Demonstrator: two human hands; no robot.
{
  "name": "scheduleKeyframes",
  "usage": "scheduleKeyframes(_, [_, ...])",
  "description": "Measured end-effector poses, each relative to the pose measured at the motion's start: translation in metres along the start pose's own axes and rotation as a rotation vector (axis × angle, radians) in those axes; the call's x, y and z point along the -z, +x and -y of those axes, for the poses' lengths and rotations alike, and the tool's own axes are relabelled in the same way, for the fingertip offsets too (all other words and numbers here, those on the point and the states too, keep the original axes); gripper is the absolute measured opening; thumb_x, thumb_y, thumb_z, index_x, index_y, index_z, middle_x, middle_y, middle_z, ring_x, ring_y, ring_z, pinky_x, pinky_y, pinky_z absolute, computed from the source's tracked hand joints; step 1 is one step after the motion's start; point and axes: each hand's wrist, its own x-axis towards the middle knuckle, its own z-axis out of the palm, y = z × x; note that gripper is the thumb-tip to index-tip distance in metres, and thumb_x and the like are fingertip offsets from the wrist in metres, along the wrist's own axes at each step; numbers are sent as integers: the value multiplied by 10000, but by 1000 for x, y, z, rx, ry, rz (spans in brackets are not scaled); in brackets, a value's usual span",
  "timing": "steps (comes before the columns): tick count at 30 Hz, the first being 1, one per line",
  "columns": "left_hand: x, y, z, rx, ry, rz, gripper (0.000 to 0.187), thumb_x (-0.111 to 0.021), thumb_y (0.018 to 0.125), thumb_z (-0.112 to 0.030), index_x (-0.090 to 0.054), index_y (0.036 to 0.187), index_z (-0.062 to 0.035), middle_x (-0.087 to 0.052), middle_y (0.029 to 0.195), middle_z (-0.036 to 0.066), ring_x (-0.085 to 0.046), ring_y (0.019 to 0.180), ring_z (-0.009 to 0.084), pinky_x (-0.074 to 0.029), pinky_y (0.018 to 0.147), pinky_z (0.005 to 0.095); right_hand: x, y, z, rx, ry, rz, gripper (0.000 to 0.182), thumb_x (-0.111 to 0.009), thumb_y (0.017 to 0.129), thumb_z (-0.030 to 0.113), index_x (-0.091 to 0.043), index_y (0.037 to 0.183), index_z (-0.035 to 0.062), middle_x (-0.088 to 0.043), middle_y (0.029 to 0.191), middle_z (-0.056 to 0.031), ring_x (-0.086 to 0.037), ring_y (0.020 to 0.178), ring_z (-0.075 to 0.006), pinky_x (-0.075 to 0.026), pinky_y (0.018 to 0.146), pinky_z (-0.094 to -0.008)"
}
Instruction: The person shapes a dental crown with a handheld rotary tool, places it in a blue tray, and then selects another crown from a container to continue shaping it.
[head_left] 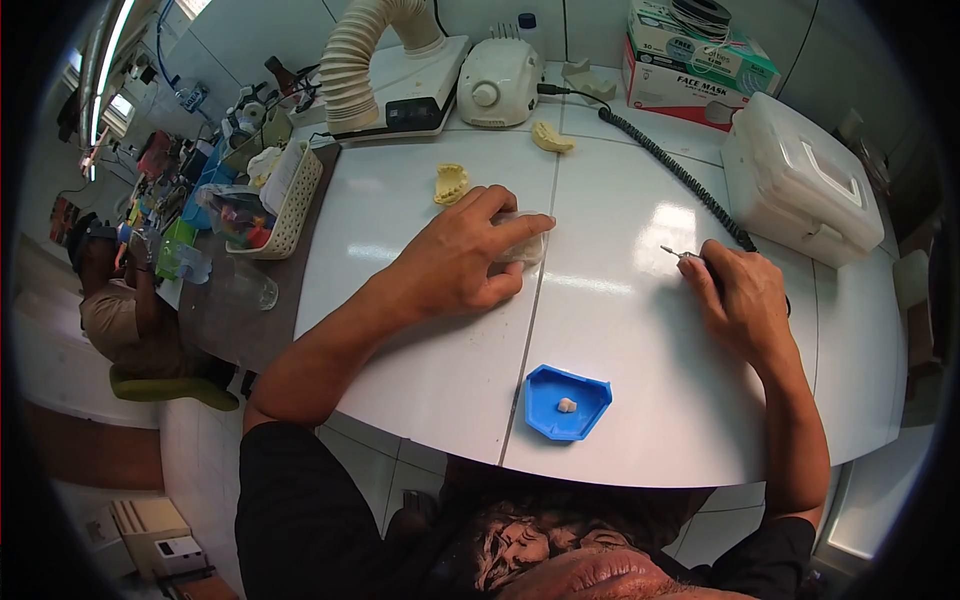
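Note:
My left hand (462,252) reaches over the white table, its thumb and fingers curled around a pale, whitish block (533,250). Most of that block is hidden under the fingers. On the right, my right hand (742,292) is closed around a dental handpiece (692,256), whose thin metal bur points left, just above the tabletop. Nearer to me sits a blue angular tray (540,425) with a small tooth-coloured piece (567,405) in it. A yellow dental cast (451,184) lies just beyond my left hand, and a second yellow cast (552,137) is farther back.
A white control unit (500,85) stands at the back, its coiled black cord (670,155) running toward my right hand. Beside it are a suction hose (350,75) and face mask boxes (690,80). A white case (805,185) stands right; a basket (292,205) and a seated person (130,310) are left.

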Motion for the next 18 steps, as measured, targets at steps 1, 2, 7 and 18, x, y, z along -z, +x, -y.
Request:
scheduleKeyframes(1, [1, 0, -1, 6, -3, 2, 543, -763, 883, -180, -731, 1422, -120, -616, 1246, 199, -657, 1143, 350, -566, 1036, 452, 0, 0, 0, -1, -1, -4, 457, -663, 1112, 383, -611, 812, 43, -571, 633, -183, -564, 597, -422, -435, 613, -505])
scheduleKeyframes(2, [1, 0, -2, 11, -6, 4, 541, -763, 883, -181, -731, 1421, -123, -617, 1245, 198, -658, 1143, 349, -567, 1036, 453, -1, 0, 0, -1, -1, -7, 464, -676, 1106, 393, -625, 806, 43, -590, 633, -180, -580, 592, -414, -443, 613, -507])
scheduleKeyframes(7, [1, -1, -3, 31, 16, 21, 525, -764, 895, -179, -727, 1416, -130, -614, 1236, 197, -664, 1152, 348, -571, 1038, 454, -1, 0, -1, 5, -10, -21, 474, -690, 1100, 408, -636, 799, 45, -619, 643, -176, -598, 589, -404, -454, 614, -504])
scheduleKeyframes(18, [1, -1, 0, -17, 34, 7, 557, -811, 921, -203, -711, 1466, -145, -624, 1256, 186, -676, 1140, 343, -586, 1022, 441, -4, -4, 6, 44, 8, -85, 354, -708, 1095, 369, -640, 924, 67, -667, 729, -132, -635, 634, -371, -489, 647, -498])
